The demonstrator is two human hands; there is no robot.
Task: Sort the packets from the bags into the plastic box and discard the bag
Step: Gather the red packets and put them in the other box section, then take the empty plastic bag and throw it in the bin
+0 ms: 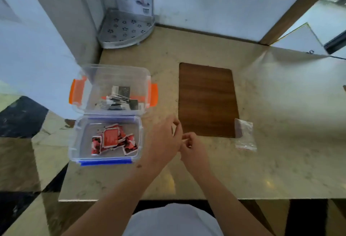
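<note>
Two clear plastic boxes stand at the table's left. The nearer box (74, 142), with blue clips, holds several red packets (112, 139). The farther box (146, 78), with orange clips, holds several black and white packets (119, 99). A clear plastic bag (245, 134) with something reddish in it lies to the right, by the corner of a brown mat (206, 99). My left hand (164, 138) and my right hand (192, 147) meet over the table just right of the blue-clipped box, fingers curled and touching. I cannot make out anything held between them.
A metal corner rack (127, 29) stands at the back left against the wall. The marble table's front edge (149, 199) runs below my forearms. A mirrored panel (303, 39) is at the back right.
</note>
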